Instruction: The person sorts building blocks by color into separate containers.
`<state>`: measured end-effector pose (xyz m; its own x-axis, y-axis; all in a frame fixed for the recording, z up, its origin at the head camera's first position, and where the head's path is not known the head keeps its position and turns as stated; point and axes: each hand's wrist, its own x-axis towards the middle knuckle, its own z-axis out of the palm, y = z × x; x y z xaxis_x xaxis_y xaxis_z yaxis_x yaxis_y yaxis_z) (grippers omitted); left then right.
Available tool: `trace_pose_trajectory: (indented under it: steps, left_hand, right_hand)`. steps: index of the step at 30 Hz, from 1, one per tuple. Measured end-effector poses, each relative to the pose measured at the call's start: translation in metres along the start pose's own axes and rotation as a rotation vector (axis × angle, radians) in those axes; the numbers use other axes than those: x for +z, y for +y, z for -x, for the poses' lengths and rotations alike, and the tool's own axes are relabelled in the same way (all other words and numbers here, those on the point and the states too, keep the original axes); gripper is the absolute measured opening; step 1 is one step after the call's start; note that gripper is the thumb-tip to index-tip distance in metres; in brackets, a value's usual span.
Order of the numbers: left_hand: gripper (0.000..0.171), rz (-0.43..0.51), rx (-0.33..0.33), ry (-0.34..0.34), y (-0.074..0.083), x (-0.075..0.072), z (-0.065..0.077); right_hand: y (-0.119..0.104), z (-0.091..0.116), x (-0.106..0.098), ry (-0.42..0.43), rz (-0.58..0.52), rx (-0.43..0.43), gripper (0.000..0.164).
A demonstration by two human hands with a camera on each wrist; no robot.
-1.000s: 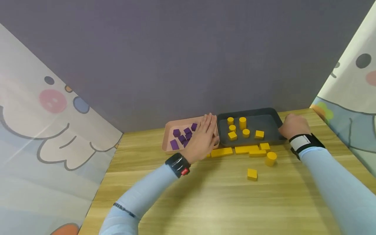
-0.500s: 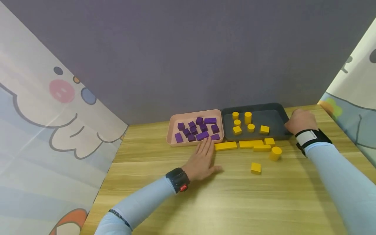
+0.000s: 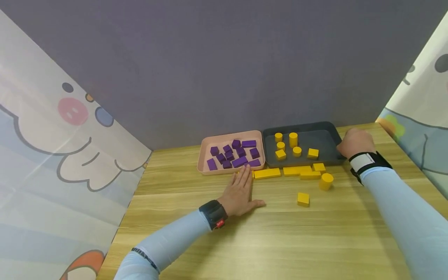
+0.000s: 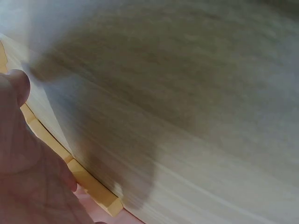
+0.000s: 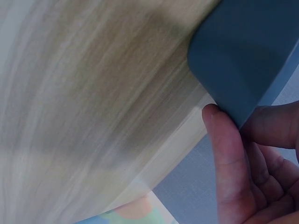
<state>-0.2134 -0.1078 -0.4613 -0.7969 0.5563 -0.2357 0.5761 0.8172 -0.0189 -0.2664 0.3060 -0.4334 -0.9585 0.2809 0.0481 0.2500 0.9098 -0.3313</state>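
My left hand (image 3: 239, 194) lies with straight fingers and thumb spread to the side, its fingertips at the front rim of the pink tray (image 3: 201, 160). A yellow bar (image 4: 93, 189) along that rim is partly under the fingers; the head view cannot tell whether they touch it. Several purple blocks (image 3: 239, 161) sit in the pink tray. My right hand (image 3: 357, 143) pinches the right-hand rim of the dark grey tray (image 5: 243, 60) between thumb and finger. Several yellow cylinders and blocks stand in the left and front of this tray (image 3: 322, 142).
In front of the dark tray lie several yellow pieces, among them a long bar (image 3: 267, 173), a cylinder (image 3: 326, 181) and a loose block (image 3: 303, 199). A grey panel (image 3: 224, 70) rises behind the trays. Cartoon-printed cloths (image 3: 38, 163) flank the wooden table (image 3: 297, 241).
My left hand has drawn back from over the pink tray to its front rim, uncovering the purple blocks, and its thumb has spread. The right hand keeps its hold on the dark tray.
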Motion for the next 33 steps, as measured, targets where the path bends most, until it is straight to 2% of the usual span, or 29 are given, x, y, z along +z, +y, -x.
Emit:
trace_pose_trajectory:
  steps: [2, 6, 10, 13, 15, 18, 23, 26, 29, 33]
  left_hand:
    - [0.113, -0.01, -0.007, -0.003, 0.001, -0.001, 0.002]
    - [0.112, 0.032, -0.027, -0.046, 0.007, -0.002, 0.007]
    - [0.102, 0.082, -0.04, -0.078, 0.014, -0.005, 0.009]
    - [0.084, 0.028, 0.001, -0.024, 0.017, -0.009, 0.008]
    - [0.066, -0.05, 0.045, 0.032, 0.017, -0.011, 0.007]
    - [0.039, -0.091, 0.097, 0.091, 0.017, -0.015, 0.006]
    - [0.024, 0.013, 0.099, 0.089, 0.016, -0.019, 0.009]
    - [0.025, 0.048, 0.105, 0.095, 0.013, -0.021, 0.01]
    - [0.025, 0.121, 0.106, 0.097, 0.008, -0.024, 0.01]
    - [0.026, 0.195, 0.1, 0.107, 0.004, -0.034, 0.009]
  right_hand:
    - [0.0, -0.001, 0.0, -0.002, 0.004, -0.003, 0.027]
    - [-0.001, 0.002, -0.002, -0.016, 0.014, 0.001, 0.028]
    - [0.0, 0.004, -0.004, -0.011, 0.03, -0.004, 0.029]
    - [0.001, 0.004, -0.004, -0.002, 0.046, -0.008, 0.03]
    - [0.001, 0.005, -0.004, 0.003, 0.053, -0.009, 0.03]
    - [0.002, 0.006, -0.004, 0.005, 0.044, -0.009, 0.03]
    - [0.002, 0.008, -0.006, 0.01, 0.017, -0.021, 0.029]
    - [0.002, 0.007, -0.005, 0.017, 0.027, -0.036, 0.03]
    - [0.0, 0.006, -0.005, 0.022, 0.028, -0.05, 0.03]
    - [-0.004, 0.007, -0.005, 0.019, 0.009, -0.051, 0.03]
